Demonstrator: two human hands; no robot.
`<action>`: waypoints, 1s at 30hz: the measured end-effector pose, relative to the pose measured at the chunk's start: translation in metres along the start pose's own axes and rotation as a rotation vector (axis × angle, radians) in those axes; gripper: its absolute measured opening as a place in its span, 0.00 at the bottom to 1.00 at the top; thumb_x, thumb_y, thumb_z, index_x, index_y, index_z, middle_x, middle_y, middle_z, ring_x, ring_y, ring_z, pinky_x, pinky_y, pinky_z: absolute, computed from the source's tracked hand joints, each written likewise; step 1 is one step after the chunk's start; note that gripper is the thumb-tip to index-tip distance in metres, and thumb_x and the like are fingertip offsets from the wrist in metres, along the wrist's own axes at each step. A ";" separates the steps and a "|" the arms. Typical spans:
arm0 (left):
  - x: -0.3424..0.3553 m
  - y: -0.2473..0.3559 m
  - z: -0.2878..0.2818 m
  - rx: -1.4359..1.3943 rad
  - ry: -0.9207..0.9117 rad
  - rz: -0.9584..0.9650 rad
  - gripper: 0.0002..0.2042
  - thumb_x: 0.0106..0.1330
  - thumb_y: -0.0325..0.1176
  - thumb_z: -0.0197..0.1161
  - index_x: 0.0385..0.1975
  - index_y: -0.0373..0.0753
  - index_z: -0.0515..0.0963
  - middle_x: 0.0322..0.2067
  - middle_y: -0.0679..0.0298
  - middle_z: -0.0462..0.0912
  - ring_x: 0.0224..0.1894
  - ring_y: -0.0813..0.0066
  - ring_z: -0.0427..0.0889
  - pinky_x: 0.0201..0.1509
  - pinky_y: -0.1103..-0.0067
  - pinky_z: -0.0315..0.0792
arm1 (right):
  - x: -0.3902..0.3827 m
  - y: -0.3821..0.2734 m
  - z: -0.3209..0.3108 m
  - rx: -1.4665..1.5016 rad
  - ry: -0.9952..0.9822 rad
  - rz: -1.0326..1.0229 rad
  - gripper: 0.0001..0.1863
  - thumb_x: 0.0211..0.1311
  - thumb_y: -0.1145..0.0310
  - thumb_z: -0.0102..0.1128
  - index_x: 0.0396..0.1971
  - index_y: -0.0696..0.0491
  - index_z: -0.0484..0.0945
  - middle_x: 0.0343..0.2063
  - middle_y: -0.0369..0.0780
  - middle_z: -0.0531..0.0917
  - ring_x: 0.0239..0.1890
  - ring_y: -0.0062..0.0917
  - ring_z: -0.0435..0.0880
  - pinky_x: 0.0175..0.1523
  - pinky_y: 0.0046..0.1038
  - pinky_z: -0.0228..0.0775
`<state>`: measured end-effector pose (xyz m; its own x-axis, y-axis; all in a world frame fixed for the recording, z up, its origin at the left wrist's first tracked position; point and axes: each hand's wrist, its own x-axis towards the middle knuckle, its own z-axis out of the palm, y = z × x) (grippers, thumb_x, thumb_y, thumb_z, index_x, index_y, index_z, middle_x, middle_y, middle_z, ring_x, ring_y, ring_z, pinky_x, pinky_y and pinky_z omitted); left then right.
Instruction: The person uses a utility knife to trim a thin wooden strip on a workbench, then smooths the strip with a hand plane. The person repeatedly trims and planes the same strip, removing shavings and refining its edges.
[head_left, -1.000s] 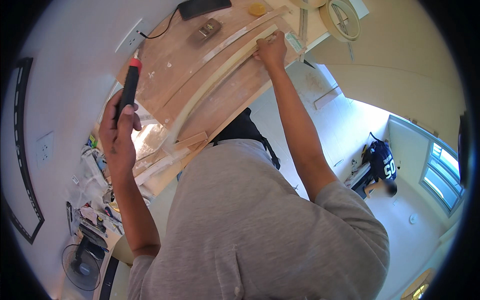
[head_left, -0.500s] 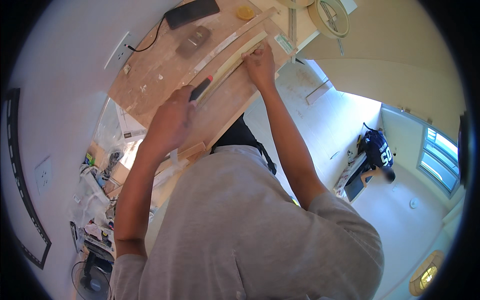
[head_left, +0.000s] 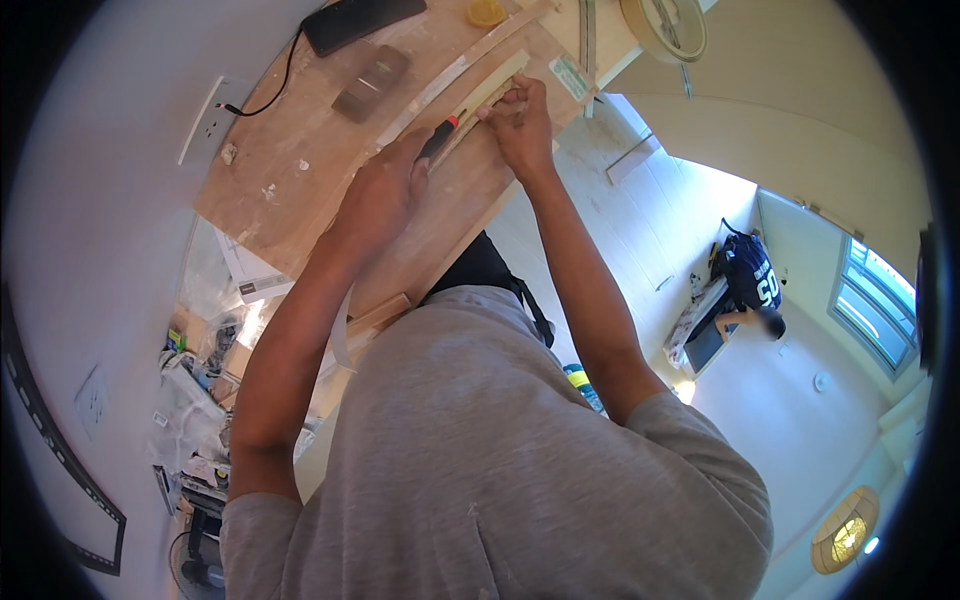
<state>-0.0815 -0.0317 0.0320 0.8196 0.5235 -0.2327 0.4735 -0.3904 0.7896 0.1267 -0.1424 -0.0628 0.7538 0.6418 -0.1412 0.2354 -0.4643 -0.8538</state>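
Observation:
My left hand [head_left: 383, 192] is wrapped round a black-handled tool [head_left: 438, 138] with a red end; its exact kind is hard to make out. The tool's red end lies over a pale, narrow wooden strip [head_left: 497, 78] set lengthwise on a wooden board [head_left: 350, 160]. Just beyond that end, my right hand [head_left: 520, 125] grips the strip's near edge with bent, pinched fingers. Those fingers hide part of the strip, and the working tip of the tool cannot be seen clearly.
A black phone [head_left: 362, 22] with a cable, a translucent brown box [head_left: 372, 85] and a yellow round object [head_left: 486, 12] lie on the board. Rolled edging tape [head_left: 664, 28] is at the far right. A co-worker [head_left: 752, 280] bends over across the room.
My left hand has moved the tool up and to the right along the strip, closer to my right hand. The right hand keeps its grip. The view has shifted slightly.

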 end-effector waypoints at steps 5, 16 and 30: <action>0.005 0.001 0.000 0.036 -0.034 0.024 0.19 0.76 0.30 0.57 0.65 0.37 0.74 0.51 0.38 0.83 0.52 0.39 0.84 0.56 0.59 0.76 | -0.005 -0.007 0.004 0.081 0.025 0.056 0.37 0.56 0.74 0.77 0.63 0.57 0.65 0.48 0.44 0.77 0.39 0.28 0.83 0.44 0.29 0.78; 0.016 0.003 -0.012 0.078 -0.090 0.102 0.18 0.74 0.28 0.58 0.61 0.34 0.75 0.42 0.39 0.85 0.44 0.40 0.85 0.51 0.58 0.77 | -0.017 -0.012 0.007 -0.059 0.165 -0.176 0.12 0.58 0.76 0.73 0.42 0.58 0.83 0.57 0.49 0.75 0.49 0.40 0.84 0.52 0.38 0.79; 0.017 0.006 -0.002 0.261 -0.157 0.068 0.17 0.71 0.31 0.56 0.59 0.38 0.74 0.40 0.42 0.84 0.44 0.41 0.85 0.49 0.54 0.79 | -0.027 0.002 0.019 -0.259 0.130 -0.282 0.15 0.69 0.72 0.64 0.53 0.54 0.74 0.71 0.50 0.62 0.70 0.47 0.71 0.69 0.44 0.66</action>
<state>-0.0655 -0.0240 0.0343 0.8824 0.3740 -0.2853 0.4661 -0.6123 0.6387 0.0950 -0.1492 -0.0707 0.7051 0.6911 0.1588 0.5783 -0.4307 -0.6929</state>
